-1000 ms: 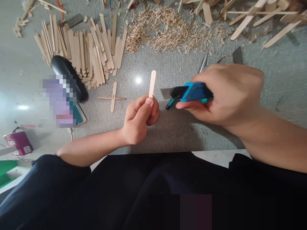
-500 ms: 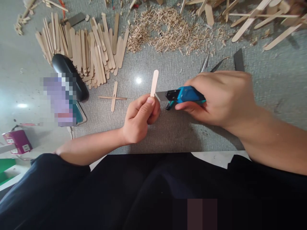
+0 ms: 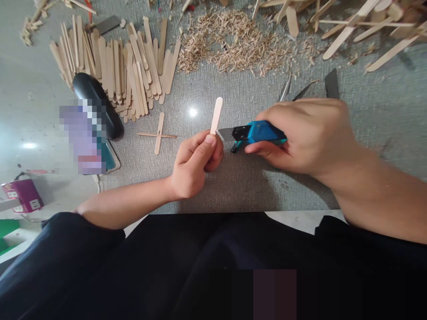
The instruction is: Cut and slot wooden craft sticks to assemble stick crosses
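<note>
A wooden craft stick (image 3: 216, 114) stands up out of my left hand (image 3: 195, 162), pinched between thumb and curled fingers; its lower part is hidden in the grip. My right hand (image 3: 300, 138) is wrapped round a blue and black utility knife (image 3: 262, 132). The knife's blade (image 3: 226, 134) points left, with its tip at the right edge of the stick just above my left thumb. Left of my hands, two crossed craft sticks (image 3: 160, 142) lie on the table, one seen edge-on.
Behind lie a heap of craft sticks (image 3: 133, 75) and a pile of wood shavings (image 3: 233, 44). More sticks (image 3: 347, 38) sit at the far right. A black case (image 3: 95, 104) and a phone (image 3: 112, 156) with a cable are at left. Spare blades (image 3: 332, 83) and tweezers (image 3: 285, 89) rest beyond my right hand.
The knife blade has shifted very slightly right against the stick. Both hands otherwise keep nearly the same place and grip, and the view has moved a little.
</note>
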Motion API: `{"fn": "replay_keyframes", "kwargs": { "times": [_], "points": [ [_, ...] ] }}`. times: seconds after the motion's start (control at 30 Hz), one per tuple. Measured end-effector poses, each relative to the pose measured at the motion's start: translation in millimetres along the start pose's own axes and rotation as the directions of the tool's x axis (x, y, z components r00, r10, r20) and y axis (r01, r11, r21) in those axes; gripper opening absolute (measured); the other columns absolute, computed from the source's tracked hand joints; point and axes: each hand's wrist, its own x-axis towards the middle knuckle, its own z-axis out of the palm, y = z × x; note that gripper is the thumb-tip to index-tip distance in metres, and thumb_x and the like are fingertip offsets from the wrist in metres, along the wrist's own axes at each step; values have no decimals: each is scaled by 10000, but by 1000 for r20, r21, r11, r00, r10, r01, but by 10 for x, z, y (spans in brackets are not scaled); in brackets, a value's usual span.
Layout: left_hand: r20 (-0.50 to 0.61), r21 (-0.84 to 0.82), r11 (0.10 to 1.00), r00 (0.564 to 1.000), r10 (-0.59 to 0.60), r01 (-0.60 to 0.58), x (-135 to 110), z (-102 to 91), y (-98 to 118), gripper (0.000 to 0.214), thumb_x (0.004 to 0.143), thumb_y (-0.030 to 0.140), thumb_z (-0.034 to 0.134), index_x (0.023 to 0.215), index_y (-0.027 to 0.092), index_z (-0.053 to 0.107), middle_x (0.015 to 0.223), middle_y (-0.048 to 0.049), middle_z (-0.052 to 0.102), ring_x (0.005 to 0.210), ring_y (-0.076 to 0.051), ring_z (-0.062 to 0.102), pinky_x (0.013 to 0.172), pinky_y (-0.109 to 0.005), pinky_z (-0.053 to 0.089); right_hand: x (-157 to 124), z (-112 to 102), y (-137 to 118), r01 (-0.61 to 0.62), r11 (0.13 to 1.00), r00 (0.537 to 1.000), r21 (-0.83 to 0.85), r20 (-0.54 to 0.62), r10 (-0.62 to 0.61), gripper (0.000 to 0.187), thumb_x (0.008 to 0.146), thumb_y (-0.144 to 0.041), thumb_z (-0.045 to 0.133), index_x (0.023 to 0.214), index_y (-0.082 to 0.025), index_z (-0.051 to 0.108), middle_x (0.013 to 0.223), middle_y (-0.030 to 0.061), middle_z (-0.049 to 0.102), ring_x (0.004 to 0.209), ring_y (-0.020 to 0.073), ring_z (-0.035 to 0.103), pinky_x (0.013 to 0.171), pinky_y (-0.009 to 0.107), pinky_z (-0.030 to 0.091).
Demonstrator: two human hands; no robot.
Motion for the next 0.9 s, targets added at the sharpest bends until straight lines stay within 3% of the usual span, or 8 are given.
{"fn": "replay_keyframes", "kwargs": {
  "times": [0.13, 0.27, 0.5, 0.67, 0.9],
  "points": [
    [11, 0, 1000, 1000, 1, -1, -10, -11, -3, 476, 1103, 351, 709, 694, 200, 515, 557, 104, 286, 456, -25, 229, 473, -160, 252, -3, 46, 23, 43, 999, 997, -23, -56, -44, 753, 1151, -856, 325, 915, -235, 678, 740, 38, 684, 648, 205, 599, 619, 375, 413],
    [26, -1, 1000, 999, -29, 29, -12, -27, 9, 487, 1095, 377, 715, 689, 197, 513, 562, 96, 314, 458, -23, 240, 474, -161, 247, 11, 56, 8, 36, 997, 994, 75, -106, -28, 709, 1176, -811, 320, 963, -236, 677, 727, 26, 680, 633, 203, 616, 624, 376, 401],
    [154, -51, 995, 985, -78, 87, -7, -45, 43, 483, 1107, 357, 688, 695, 198, 492, 558, 101, 259, 469, -29, 239, 488, -160, 259, 42, -95, 41, -39, 986, 993, 159, 117, 20, 856, 1124, -899, 162, 925, -267, 704, 675, 27, 641, 616, 218, 610, 637, 391, 416],
    [198, -64, 995, 978, -63, 77, 6, -54, 62, 458, 1133, 324, 658, 719, 196, 507, 570, 96, 278, 492, -33, 264, 509, -150, 287, 62, -146, -7, -107, 981, 982, 160, 174, 79, 879, 1101, -925, 143, 917, -266, 695, 693, 52, 671, 628, 241, 632, 633, 414, 415],
    [194, -21, 999, 981, -33, 37, -28, -43, 14, 497, 1126, 448, 715, 740, 203, 521, 590, 92, 318, 497, -39, 307, 511, -156, 315, 48, -128, -81, -142, 978, 973, 156, 201, 109, 905, 1081, -935, 71, 904, -273, 662, 653, 36, 615, 578, 227, 580, 608, 406, 358]
  ]
}}
